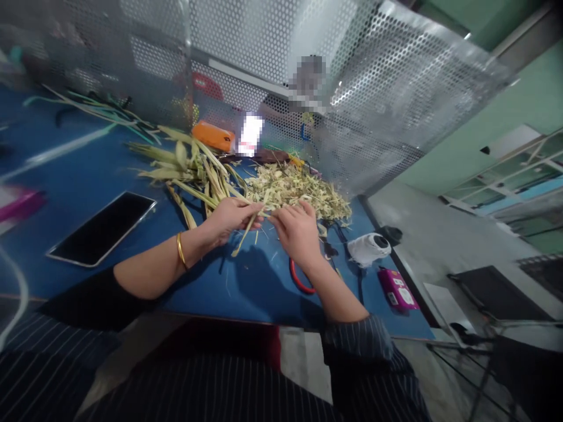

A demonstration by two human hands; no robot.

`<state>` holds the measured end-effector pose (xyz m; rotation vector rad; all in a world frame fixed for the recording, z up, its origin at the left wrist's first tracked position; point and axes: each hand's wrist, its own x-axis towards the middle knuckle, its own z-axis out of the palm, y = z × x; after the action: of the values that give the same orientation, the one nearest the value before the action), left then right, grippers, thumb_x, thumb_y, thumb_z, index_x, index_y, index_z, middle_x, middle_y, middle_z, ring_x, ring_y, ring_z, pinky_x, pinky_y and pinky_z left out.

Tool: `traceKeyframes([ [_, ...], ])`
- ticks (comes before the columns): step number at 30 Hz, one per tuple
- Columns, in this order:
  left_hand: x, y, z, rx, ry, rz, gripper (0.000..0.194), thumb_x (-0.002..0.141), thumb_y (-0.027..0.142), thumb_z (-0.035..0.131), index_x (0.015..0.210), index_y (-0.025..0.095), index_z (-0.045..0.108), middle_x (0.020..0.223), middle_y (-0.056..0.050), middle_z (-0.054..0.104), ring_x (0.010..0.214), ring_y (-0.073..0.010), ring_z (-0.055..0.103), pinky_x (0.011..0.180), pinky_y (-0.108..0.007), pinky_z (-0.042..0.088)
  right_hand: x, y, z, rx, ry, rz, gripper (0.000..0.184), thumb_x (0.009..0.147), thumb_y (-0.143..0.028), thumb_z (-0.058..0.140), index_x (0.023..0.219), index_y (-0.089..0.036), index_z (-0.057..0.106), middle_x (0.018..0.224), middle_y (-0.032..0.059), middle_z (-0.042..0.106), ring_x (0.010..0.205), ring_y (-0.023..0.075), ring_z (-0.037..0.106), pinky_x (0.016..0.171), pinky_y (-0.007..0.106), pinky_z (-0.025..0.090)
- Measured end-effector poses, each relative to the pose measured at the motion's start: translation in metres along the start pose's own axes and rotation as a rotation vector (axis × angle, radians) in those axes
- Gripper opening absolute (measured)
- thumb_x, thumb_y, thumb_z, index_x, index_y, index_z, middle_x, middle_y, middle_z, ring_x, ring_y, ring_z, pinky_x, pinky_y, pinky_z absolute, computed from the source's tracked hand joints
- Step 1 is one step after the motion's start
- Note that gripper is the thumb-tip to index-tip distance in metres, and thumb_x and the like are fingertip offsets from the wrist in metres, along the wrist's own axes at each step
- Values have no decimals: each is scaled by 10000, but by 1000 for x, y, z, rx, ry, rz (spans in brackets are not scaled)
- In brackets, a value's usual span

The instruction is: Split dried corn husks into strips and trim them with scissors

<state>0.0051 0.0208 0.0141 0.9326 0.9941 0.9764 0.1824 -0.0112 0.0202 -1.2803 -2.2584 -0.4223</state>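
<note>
My left hand (235, 218), with a gold bangle at the wrist, pinches a pale green dried husk strip (243, 237) whose loose end hangs toward the table. Close on its right, my right hand (299, 230) has its fingers closed at the other end of the strip; the exact grip there is partly hidden. Beyond my left hand lies a bundle of long dried husks (187, 167). A heap of small husk scraps (308, 193) spreads behind my right hand. Under my right wrist shows a red looped handle (299, 280), partly covered.
A dark-screened phone (103, 228) lies left on the blue table (259, 287). At right are a white thread spool (368, 250) and a purple pack (398, 289). An orange packet (213, 136) and a lit screen (250, 135) stand before a perforated metal panel (255, 53). A person sits behind it.
</note>
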Motion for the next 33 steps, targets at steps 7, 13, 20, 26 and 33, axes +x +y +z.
traceKeyframes([
  [7,1,-10,-11,16,-75,-52,299,586,306,875,754,118,715,635,-10,642,520,-78,566,543,-219,512,-10,-16,19,111,-22,21,220,947,-245,475,767,-211,598,653,-1,605,670,152,539,961,378,342],
  [13,3,-17,-14,31,-91,16,213,635,304,840,698,136,725,595,-6,601,510,-77,536,510,-212,467,-9,-2,17,638,-148,272,295,923,-384,520,699,-216,612,667,-1,634,684,156,568,857,359,417],
  [20,-7,-20,-8,192,-301,-56,266,699,410,782,702,150,725,584,-20,592,484,-95,529,473,-225,424,-8,6,24,1456,-184,765,202,760,-390,735,795,-192,710,620,-33,584,585,97,522,653,256,455],
  [26,-9,-22,-3,185,-321,-88,276,745,410,726,700,140,695,528,27,512,435,-64,444,454,-203,391,-8,-1,29,1451,-61,789,203,712,-359,751,686,-168,686,566,-18,606,537,95,516,577,244,412],
  [33,-8,-26,-2,202,-332,-27,293,737,389,731,611,139,645,496,28,503,440,-72,449,466,-220,396,-9,-5,36,1418,135,892,180,683,-336,744,651,-182,657,561,-36,552,515,82,450,565,250,400],
])
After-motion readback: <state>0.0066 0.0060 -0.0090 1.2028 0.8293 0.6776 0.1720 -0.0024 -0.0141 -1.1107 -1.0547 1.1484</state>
